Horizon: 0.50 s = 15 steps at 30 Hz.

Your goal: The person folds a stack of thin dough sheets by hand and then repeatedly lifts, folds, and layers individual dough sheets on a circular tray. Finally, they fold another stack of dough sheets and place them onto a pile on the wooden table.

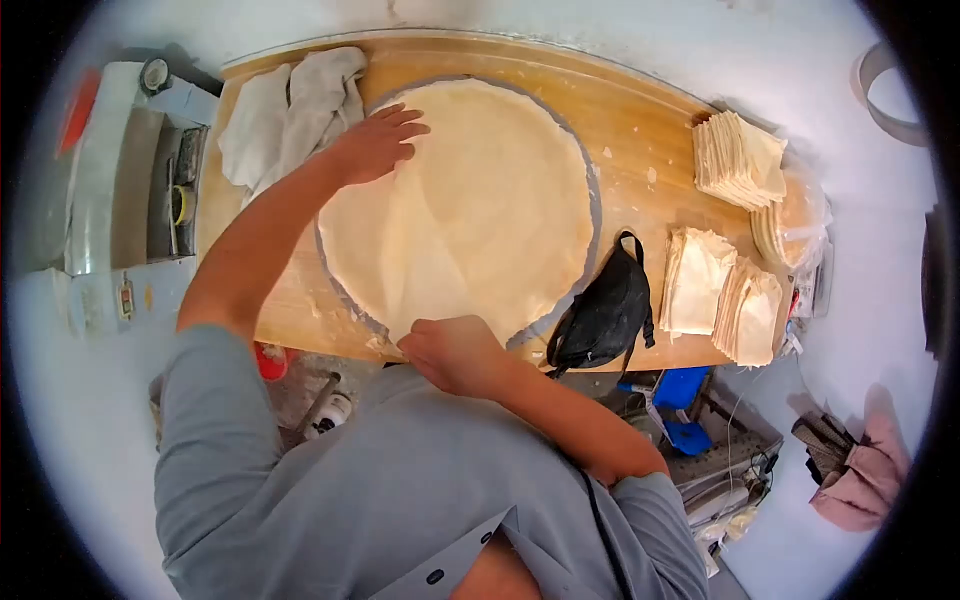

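A large round stack of thin pale dough sheets (480, 200) lies on a wooden table (640, 130), over a grey round mat. My left hand (378, 142) rests flat, fingers spread, on the far left edge of the top sheet. My right hand (455, 352) is at the near edge, fingers curled and pinching the rim of a sheet. A fold line runs across the top sheet between the two hands.
White cloths (285, 115) lie at the table's left end. A black waist bag (605, 315) sits at the near right of the round. Stacks of folded sheets (738, 160) (720, 290) stand on the right. Tools and clutter lie on the floor below.
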Each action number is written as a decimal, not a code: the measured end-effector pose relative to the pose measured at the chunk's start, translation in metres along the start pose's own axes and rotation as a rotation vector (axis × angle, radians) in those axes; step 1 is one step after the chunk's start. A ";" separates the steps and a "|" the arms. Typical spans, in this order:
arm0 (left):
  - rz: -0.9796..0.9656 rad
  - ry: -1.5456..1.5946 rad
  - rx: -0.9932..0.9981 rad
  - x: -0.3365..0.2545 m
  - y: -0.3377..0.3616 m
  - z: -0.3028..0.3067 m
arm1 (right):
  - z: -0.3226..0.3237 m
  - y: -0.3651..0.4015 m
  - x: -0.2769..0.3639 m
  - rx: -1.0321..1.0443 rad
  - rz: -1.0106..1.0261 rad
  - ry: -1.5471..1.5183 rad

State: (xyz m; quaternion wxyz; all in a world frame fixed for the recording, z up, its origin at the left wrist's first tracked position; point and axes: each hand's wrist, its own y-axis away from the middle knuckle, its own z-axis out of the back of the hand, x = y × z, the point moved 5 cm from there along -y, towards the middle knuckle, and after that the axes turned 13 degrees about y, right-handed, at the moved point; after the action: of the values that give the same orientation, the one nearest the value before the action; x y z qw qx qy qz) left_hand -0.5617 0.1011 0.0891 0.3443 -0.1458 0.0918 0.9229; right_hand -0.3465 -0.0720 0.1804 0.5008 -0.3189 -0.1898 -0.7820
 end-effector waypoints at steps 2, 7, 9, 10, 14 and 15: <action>-0.019 -0.015 0.039 -0.010 0.020 0.019 | 0.008 0.008 0.003 0.022 0.012 -0.007; 0.178 -0.106 0.062 -0.035 0.093 0.065 | 0.036 0.028 0.008 -0.115 0.062 -0.040; 0.208 -0.099 0.025 -0.053 0.122 0.080 | 0.048 0.033 0.013 -0.135 0.086 -0.074; 0.227 -0.081 -0.011 -0.061 0.135 0.086 | 0.054 0.036 0.016 -0.153 0.095 -0.108; 0.347 -0.007 -0.086 -0.090 0.191 0.094 | 0.069 0.042 0.030 -0.105 0.152 -0.154; 0.366 -0.018 -0.091 -0.101 0.202 0.099 | 0.071 0.043 0.032 -0.076 0.175 -0.147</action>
State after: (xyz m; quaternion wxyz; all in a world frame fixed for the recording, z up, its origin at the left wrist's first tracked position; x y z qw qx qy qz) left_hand -0.6432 -0.0844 0.2297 0.1646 -0.1335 0.0719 0.9746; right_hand -0.2952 -0.0680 0.2527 0.5395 -0.4093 -0.1678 -0.7164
